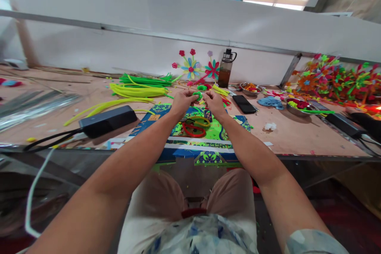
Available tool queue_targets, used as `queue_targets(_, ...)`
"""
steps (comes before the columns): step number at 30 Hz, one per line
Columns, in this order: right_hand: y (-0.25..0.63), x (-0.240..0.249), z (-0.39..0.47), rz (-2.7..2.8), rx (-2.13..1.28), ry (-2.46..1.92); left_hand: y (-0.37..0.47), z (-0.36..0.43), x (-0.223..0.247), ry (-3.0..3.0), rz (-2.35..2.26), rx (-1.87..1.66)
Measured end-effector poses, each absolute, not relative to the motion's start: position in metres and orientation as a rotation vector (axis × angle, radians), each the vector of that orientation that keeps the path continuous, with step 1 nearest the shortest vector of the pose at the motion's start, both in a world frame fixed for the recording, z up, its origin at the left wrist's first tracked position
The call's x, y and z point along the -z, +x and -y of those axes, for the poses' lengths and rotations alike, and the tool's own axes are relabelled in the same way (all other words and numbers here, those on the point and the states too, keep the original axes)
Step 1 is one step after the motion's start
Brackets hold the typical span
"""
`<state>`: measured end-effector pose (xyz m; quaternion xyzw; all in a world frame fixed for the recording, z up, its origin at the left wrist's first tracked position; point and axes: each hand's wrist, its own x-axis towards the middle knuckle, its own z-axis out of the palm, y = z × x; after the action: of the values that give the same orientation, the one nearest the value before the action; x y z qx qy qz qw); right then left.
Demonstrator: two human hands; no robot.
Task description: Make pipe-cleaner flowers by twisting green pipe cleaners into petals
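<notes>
Over a blue and green printed board (220, 133), my two hands meet at a small curled green pipe cleaner piece (197, 95). My left hand (183, 101) pinches it from the left. The fingertips of my right hand (214, 103) are closed at its right side; fine detail between them is too small to make out. Just below the hands lie scissors (195, 130) with red and yellow handle loops. Behind them, pipe cleaner flowers (191, 68) stand against the white panel, and more green coils (202, 87) lie on the table.
Yellow pipe cleaners (137, 90) and green ones (149, 79) lie left, near a black power bank (108, 121). Rightward are a bottle (225, 69), a phone (244, 104), metal bowls (301, 112), blue pieces (270, 102) and a heap of colourful flowers (327, 77).
</notes>
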<state>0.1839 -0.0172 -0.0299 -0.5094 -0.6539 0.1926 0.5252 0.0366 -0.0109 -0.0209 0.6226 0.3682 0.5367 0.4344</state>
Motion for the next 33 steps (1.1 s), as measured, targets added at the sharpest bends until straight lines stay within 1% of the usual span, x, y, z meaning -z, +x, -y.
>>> queue_targets(6,0.184,0.025,0.022,1.585,-0.409,-1.125,0.037,0.014,0.019,1.519,-0.921,-1.298)
queue_targets(14,0.181,0.017,0.033,1.773,-0.098,-1.102,0.036,0.009,0.022,1.414,-0.875,-1.252)
queue_targets(16,0.180,0.017,0.033,1.732,-0.104,-1.128,0.038,0.010,0.022,1.357,-0.850,-1.225)
queue_targets(19,0.179,0.019,0.032,1.603,-0.207,-1.202,0.039,0.011,0.022,1.300,-0.821,-1.235)
queue_targets(24,0.178,0.021,0.033,1.565,-0.274,-1.217,0.038,0.008,0.024,1.365,-0.844,-1.291)
queue_targets(33,0.178,0.017,0.036,1.795,-0.030,-1.126,0.036,0.008,0.023,1.400,-0.908,-1.276)
